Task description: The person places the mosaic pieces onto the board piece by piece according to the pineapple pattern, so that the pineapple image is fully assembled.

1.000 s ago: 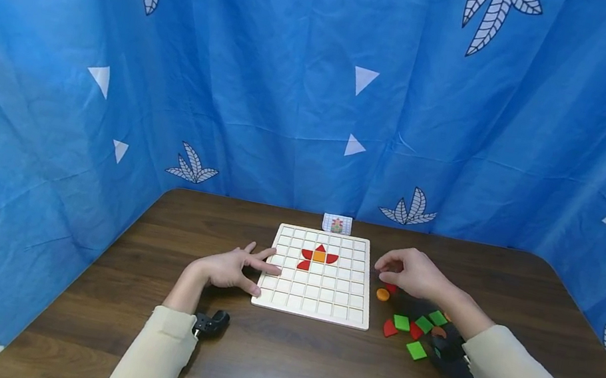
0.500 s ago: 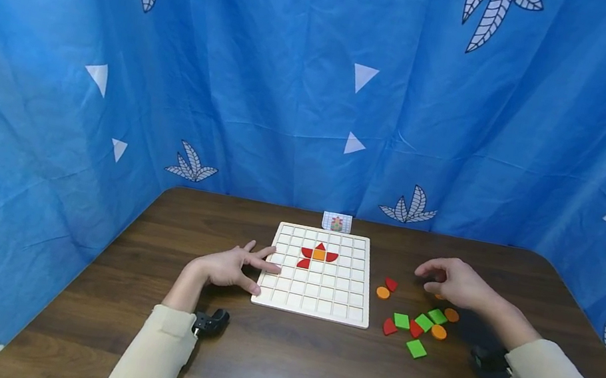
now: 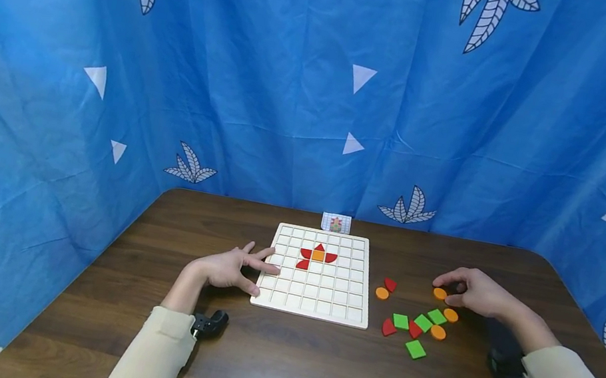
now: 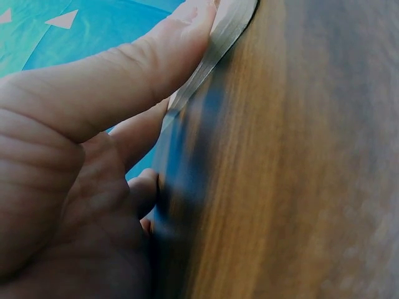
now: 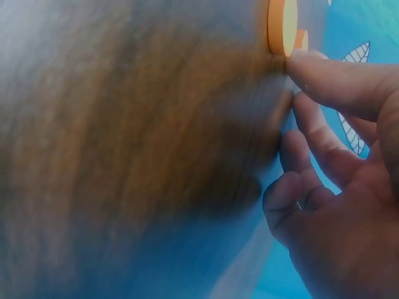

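Note:
At the left edge of a pale wooden grid board [image 3: 313, 302], my left hand [image 3: 225, 266] rests with spread fingers. Its thumb [image 4: 156, 56] touches the board's edge [image 4: 209, 68] in the left wrist view. Several red pieces and an orange square [image 3: 318, 256] lie in the upper cells of the board. Farther right, my right hand [image 3: 473, 292] pinches an orange disc [image 3: 439, 294] on the table between thumb and forefinger. In the right wrist view the thumb tip hides part of this disc [image 5: 303, 38], and another orange disc [image 5: 283, 28] stands closer to the camera.
Between board and right hand lie loose green squares [image 3: 400, 322], red pieces [image 3: 389, 327] and more orange discs [image 3: 382, 293]. Behind the board stands a small picture card [image 3: 336, 223]. A blue curtain [image 3: 298, 80] hangs behind the brown table [image 3: 307, 372].
My right hand has moved right, away from the board's side, and come down at the orange disc, uncovering other loose pieces. The left hand stays on the board.

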The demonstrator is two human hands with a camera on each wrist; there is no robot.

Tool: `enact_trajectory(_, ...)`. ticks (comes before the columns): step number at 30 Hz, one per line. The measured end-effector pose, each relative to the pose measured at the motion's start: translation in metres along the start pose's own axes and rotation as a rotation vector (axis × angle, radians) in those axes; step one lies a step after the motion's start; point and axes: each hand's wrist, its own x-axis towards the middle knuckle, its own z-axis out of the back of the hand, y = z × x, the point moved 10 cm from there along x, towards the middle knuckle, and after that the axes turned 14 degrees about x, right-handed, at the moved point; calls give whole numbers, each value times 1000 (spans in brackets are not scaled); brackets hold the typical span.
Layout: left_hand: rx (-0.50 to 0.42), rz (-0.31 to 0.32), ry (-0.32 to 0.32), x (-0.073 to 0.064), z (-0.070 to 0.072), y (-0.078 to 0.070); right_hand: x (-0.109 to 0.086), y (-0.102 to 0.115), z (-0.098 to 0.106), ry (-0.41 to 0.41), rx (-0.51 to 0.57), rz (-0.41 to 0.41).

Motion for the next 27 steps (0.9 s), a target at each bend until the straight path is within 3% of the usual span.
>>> enact_trajectory(15, 9, -2, 4, 1, 0, 2, 5, 5, -6, 7, -67, 4)
enact_trajectory(21, 0, 0, 6, 2, -1, 4, 19, 24, -15, 64, -47, 22)
enact_trajectory(27, -3, 4, 6, 2, -2, 4, 34, 43, -26, 68, -40, 37)
